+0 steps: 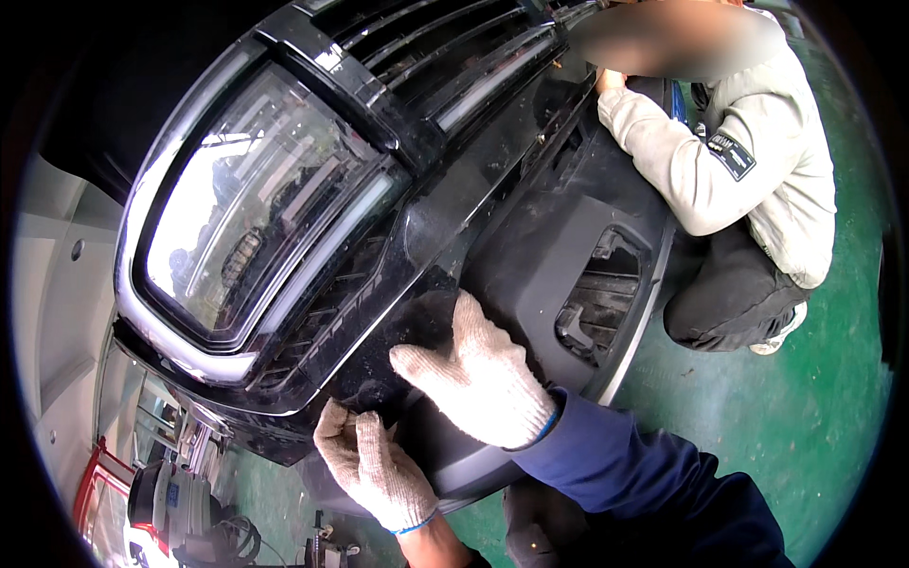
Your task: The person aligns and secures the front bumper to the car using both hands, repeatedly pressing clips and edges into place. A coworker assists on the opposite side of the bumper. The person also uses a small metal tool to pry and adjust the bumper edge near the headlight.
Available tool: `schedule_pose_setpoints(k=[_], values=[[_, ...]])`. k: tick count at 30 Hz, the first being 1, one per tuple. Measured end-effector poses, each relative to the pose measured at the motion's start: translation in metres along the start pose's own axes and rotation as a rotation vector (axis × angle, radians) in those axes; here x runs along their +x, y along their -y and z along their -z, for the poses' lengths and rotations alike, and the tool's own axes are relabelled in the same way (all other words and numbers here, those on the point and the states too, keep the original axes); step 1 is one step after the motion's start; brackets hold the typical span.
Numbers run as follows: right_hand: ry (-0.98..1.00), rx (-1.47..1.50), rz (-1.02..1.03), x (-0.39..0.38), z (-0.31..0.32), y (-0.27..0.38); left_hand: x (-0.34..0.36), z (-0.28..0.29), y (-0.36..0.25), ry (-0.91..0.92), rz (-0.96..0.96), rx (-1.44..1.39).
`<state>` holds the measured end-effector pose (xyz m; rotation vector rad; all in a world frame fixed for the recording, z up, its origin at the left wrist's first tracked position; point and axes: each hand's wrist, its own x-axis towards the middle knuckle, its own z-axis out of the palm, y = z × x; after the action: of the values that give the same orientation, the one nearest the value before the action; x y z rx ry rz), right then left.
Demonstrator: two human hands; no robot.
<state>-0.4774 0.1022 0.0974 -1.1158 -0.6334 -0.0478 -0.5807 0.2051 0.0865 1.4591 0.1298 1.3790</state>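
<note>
My left hand (374, 469), in a white knit glove, is curled at the lower corner of a car's black front bumper (379, 364). Its fingers are bent toward the thumb; what lies between them, if anything, is too small to make out. To the right and a little higher, my gloved right hand (483, 383) rests against the bumper's dark face. The thumb and forefinger there are spread apart, and I see nothing held. Above both hands sits the large headlight (275, 208) with its pale trim. A thin bright strip edges the bumper panel beside my left hand.
A person in a light jacket (757, 142) crouches at right, arm reaching to the car's front. An opening with a hook-shaped part (573, 331) is in the lower bumper. Green floor (729, 426) spreads right. Another vehicle (166, 502) and cables stand at lower left.
</note>
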Motion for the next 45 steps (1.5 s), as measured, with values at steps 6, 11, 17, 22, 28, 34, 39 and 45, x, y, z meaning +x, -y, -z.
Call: schedule_pose_setpoints(k=[6,11,17,22,28,34,39,45], values=[[0.038,-0.031,-0.085,0.002,0.002,-0.001,0.0,-0.001,0.002,-0.027,0.016,0.01],[0.107,-0.037,-0.088,0.004,0.01,0.005,0.001,-0.001,0.005,-0.029,0.028,-0.024],[0.07,-0.664,0.549,-0.01,0.056,0.037,-0.002,-0.004,0.002,-0.027,0.003,0.032],[0.216,-0.999,0.866,0.054,0.054,0.049,-0.003,-0.006,0.002,-0.04,0.029,0.015],[0.217,-1.033,0.894,0.057,0.048,0.046,-0.006,-0.002,0.002,-0.054,0.056,0.014],[0.211,-1.064,0.883,0.05,0.049,0.043,-0.006,-0.006,-0.001,-0.025,0.04,-0.008],[0.207,-1.115,0.879,0.047,0.046,0.039,-0.007,-0.004,-0.006,-0.002,0.077,-0.002],[0.181,-1.115,0.914,0.054,0.055,0.032,-0.008,-0.006,-0.009,-0.012,0.09,0.002]])
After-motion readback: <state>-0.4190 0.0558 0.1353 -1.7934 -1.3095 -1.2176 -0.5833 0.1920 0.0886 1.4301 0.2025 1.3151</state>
